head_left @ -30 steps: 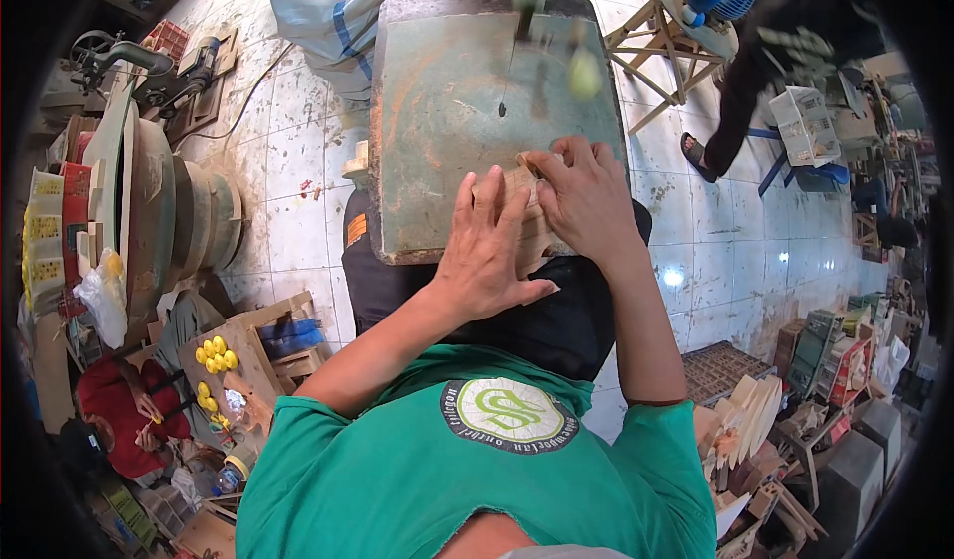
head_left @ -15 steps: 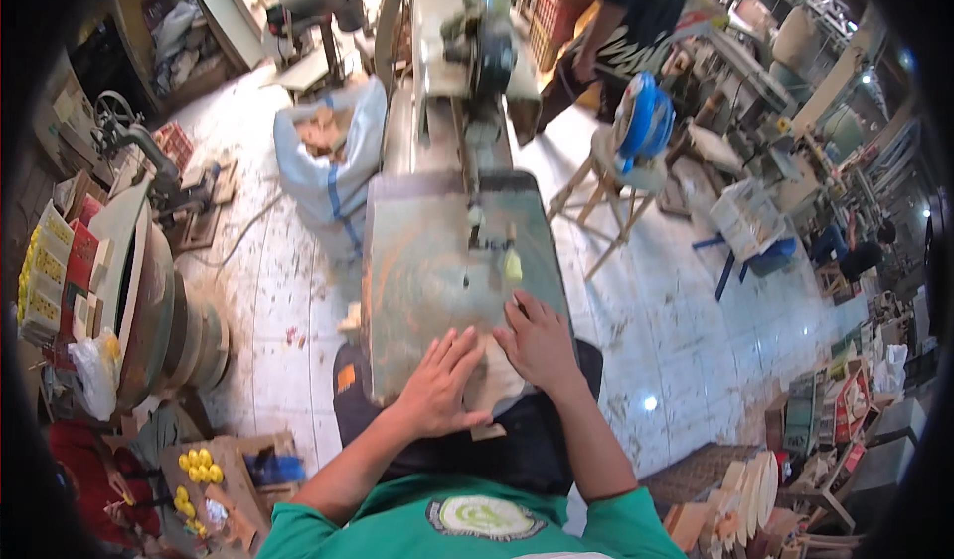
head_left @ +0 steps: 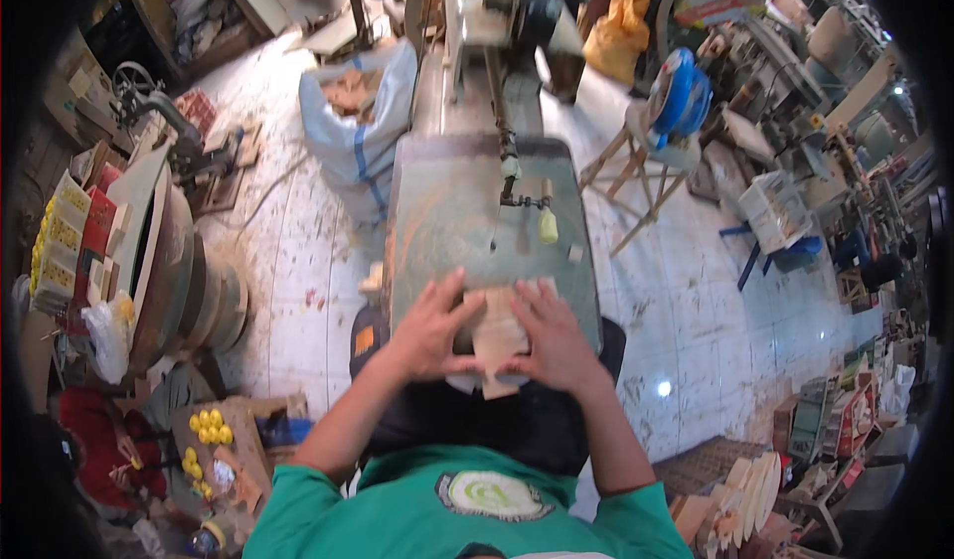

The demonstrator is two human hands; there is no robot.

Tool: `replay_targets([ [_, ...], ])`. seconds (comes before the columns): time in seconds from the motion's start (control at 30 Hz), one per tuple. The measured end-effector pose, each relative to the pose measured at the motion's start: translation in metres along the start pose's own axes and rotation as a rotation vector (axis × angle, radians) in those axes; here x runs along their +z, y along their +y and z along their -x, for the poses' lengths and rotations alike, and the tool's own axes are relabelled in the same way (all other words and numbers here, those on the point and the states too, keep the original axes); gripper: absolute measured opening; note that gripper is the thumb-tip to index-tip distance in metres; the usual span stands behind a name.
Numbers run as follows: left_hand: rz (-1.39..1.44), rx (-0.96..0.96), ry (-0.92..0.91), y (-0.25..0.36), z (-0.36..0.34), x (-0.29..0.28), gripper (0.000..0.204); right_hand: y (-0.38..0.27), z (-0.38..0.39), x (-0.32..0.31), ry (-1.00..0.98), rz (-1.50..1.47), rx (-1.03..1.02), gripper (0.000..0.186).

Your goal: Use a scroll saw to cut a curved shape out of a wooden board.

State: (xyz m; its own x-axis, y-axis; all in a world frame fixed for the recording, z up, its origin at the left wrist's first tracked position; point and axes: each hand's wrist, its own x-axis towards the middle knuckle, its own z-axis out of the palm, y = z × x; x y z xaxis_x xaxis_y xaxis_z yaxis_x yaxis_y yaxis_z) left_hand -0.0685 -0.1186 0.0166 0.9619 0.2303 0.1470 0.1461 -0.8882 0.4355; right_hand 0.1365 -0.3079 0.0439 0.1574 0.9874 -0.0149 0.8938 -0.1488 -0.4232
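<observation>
A pale wooden board (head_left: 496, 322) lies on the grey scroll saw table (head_left: 437, 211), overhanging its near edge. My left hand (head_left: 425, 338) is spread at the board's left side, thumb against it. My right hand (head_left: 547, 345) is spread over and beside the board's right side, touching it. Beyond them stand the saw's dark clamp (head_left: 513, 199) and a small pale yellow-green piece (head_left: 548, 226) beside it.
A sack of scraps (head_left: 353, 127) stands left of the table; a stool (head_left: 636, 186) bearing a blue fan (head_left: 683, 97) stands right. Pulley wheels (head_left: 187, 301), a crate (head_left: 775, 211) and stacked wood (head_left: 745, 499) surround me. A co-worker in red (head_left: 99, 440) sits at lower left.
My view has tilted up to show more workshop. My right hand has shifted down along the board, its fingers straighter. The person walking at the right has left view.
</observation>
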Motion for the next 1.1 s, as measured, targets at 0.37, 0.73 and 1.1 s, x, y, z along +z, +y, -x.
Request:
replay_targets([
  [0.37,-0.092,-0.074,-0.058,-0.009,-0.018,0.003,0.134,0.026,-0.028,0.004,0.079,-0.022,-0.047,0.132],
  [0.73,-0.093,-0.063,-0.011,-0.027,-0.036,0.006,0.14,0.042,-0.051,0.008,0.161,-0.022,-0.116,0.133],
  [1.1,-0.104,-0.086,0.05,-0.029,-0.046,0.006,0.136,0.054,-0.064,0.005,0.159,-0.03,-0.161,0.133],
])
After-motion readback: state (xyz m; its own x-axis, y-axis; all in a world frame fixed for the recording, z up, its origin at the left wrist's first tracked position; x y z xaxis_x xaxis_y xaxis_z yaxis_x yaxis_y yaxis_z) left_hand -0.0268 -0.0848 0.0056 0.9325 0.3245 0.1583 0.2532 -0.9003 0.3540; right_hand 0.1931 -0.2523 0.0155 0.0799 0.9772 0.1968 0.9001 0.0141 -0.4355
